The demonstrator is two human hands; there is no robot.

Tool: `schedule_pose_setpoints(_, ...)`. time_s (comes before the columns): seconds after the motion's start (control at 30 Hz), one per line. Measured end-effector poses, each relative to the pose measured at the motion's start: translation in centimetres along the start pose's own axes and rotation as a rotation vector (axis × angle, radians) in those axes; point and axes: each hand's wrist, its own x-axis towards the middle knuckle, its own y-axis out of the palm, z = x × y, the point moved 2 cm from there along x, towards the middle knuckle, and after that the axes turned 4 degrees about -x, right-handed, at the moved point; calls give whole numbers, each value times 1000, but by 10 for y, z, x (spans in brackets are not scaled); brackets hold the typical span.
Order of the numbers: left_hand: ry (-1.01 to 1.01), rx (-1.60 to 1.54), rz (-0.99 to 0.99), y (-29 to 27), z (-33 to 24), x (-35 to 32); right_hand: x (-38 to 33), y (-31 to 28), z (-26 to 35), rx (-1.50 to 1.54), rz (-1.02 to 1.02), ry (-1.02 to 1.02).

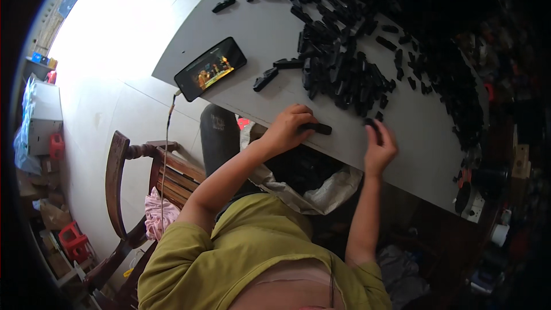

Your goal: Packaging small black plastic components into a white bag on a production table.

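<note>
My left hand [287, 130] is at the table's near edge, its fingers closed on a short, black, elongated plastic piece [322, 129] that sticks out to the right. To the right of it, my right hand [381, 148] is raised over the tabletop with thumb and fingers pinched around a small dark piece [372, 123], whose kind I cannot make out. Just beyond both hands lies a heap of similar black plastic pieces [338, 69]. Two loose ones [265, 80] rest at the heap's left side.
A phone [211, 69] with a lit screen and a cable lies on the white table [258, 28]. Below the table edge, an open white sack [336, 192] holds dark contents. A wooden chair [117, 183] with pink cloth [159, 215] is at left. More black pieces [453, 92] cover the right side.
</note>
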Motion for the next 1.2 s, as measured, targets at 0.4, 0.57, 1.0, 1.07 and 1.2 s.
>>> schedule_pose_setpoints(0.4,-44,36,31,-2,3,1,-19,32,29,104,438,-140)
schedule_pose_setpoints(0.57,11,-17,79,-4,8,9,-8,34,23,161,497,-156)
schedule_pose_setpoints(1.0,-122,14,19,-35,0,-31,-77,33,45,40,296,-413)
schedule_pose_setpoints(1.07,-148,2,-5,-53,-11,-46,-109,50,43,-5,635,-420)
schedule_pose_setpoints(1.2,-170,-20,100,-62,-19,-65,-151,99,34,18,728,-521)
